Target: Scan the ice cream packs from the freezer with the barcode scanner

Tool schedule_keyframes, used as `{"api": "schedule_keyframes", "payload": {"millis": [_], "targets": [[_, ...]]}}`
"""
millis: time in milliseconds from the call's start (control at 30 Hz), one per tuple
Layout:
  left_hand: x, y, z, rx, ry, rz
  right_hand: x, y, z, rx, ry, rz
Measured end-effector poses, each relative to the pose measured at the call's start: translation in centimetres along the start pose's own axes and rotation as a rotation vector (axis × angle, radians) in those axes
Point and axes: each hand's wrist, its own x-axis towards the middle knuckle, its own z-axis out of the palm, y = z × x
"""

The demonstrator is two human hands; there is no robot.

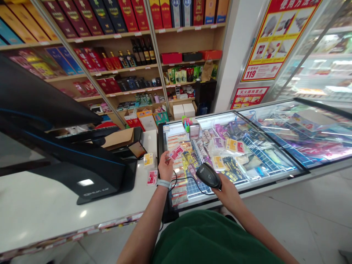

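My left hand (165, 167), with a light band at the wrist, pinches a small pack with a pink label (176, 151) above the glass lid of a chest freezer (192, 189). In my right hand (227, 190) is a black handheld barcode scanner (208, 175), its head pointing toward the left. A thin black cable loops between the two hands. Beside my left hand, on the white counter, lie a yellow-labelled pack (148, 160) and a red-labelled pack (152, 177). More packs in clear plastic (218, 162) rest on the freezer to the right.
A large black checkout terminal (104, 176) stands on the white counter (55, 209) at left. Behind it is an open cardboard box (121, 139). Shelves of boxes and bottles (143, 51) line the back. A second freezer section (302, 128) extends right.
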Motion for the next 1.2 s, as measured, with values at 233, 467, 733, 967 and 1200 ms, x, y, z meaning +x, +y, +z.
{"api": "schedule_keyframes", "payload": {"millis": [233, 467, 733, 967, 1200], "targets": [[0.1, 0.0, 0.0, 0.021, 0.019, -0.002, 0.2, 0.0, 0.1, -0.017, 0.007, -0.003], [0.2, -0.2, 0.0, 0.033, 0.027, -0.003, 0.3, 0.2, 0.3, -0.027, -0.004, 0.001], [0.3, -0.2, -0.1, 0.01, 0.012, -0.008, 0.4, 0.4, 0.3, -0.04, -0.041, 0.017], [0.3, -0.6, -0.1, 0.028, 0.009, -0.001, 0.4, 0.8, 0.5, -0.026, -0.024, -0.001], [0.3, -1.0, -0.1, 0.025, 0.016, 0.005, 0.3, 0.8, 0.4, -0.018, -0.047, 0.0]]}}
